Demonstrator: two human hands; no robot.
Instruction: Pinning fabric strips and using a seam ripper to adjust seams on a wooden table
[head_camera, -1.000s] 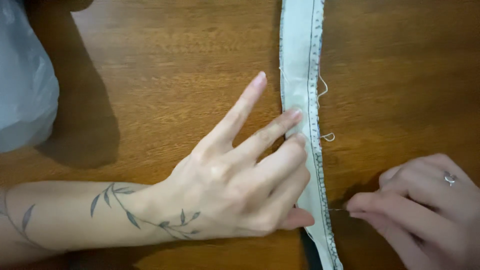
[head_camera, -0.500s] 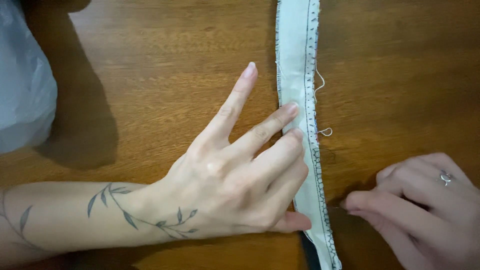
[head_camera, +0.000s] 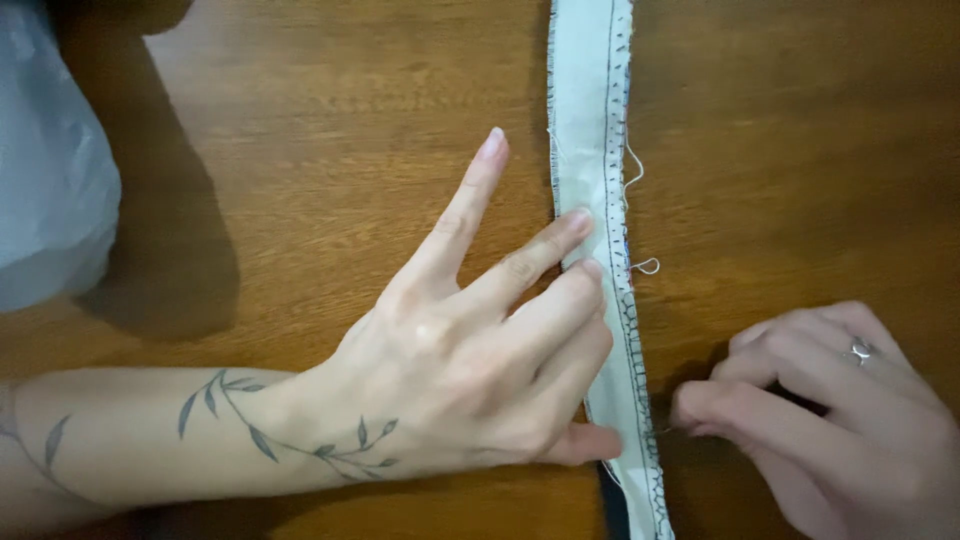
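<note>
we look down at a brown wooden table. a long strip of pale cloth runs down the table from the top edge to the bottom edge, a little right of the middle. it has a line of dark stitches along its right side, and small loose white threads stick out there.

our left hand lies open and flat. its middle and ring fingers press down on the cloth strip, and the thumb touches the strip lower down. the pointer finger is spread away and rests on the bare wood just left of the strip. this hand grips nothing, it only holds the cloth flat.

our right hand is curled up at the right edge of the strip, near the bottom. its thumb and finger are pinched together close to the stitches. whatever they pinch is too small for us to tell.

a soft grey-white bag sits at the far left.
</note>
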